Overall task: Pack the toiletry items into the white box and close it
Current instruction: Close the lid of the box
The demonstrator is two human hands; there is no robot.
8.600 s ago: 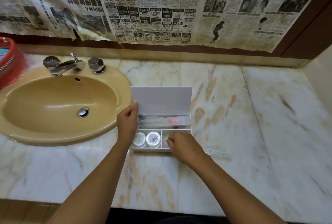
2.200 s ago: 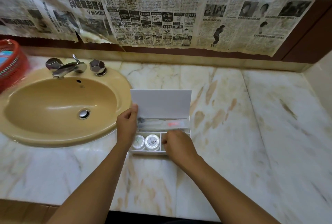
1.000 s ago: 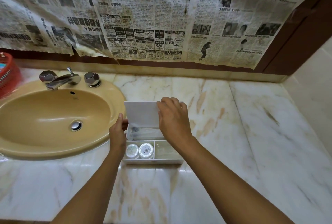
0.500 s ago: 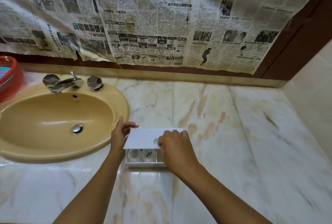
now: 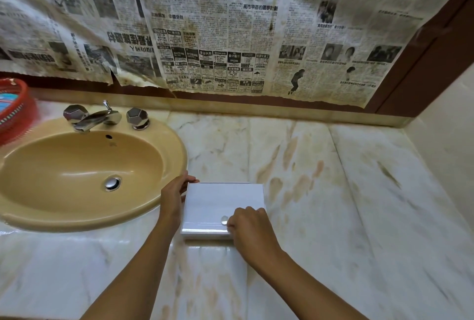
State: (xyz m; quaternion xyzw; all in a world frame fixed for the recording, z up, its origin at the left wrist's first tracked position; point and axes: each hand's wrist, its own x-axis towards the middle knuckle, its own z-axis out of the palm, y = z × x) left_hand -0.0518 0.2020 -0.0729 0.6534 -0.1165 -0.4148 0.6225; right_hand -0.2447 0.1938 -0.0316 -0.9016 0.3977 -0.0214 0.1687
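The box (image 5: 223,204) has its lid down, so nothing inside it shows. The right hand (image 5: 250,227) covers its near right corner — fingertips unseen. A red basket (image 5: 12,112) is cut by the left edge, its contents unreadable. The newsprint (image 5: 218,37) — small type illegible — runs off the top.

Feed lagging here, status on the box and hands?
Left hand braces white box at its left side. Right hand presses the lid's front corner. Lid down, box looks closed. Nothing in the way.
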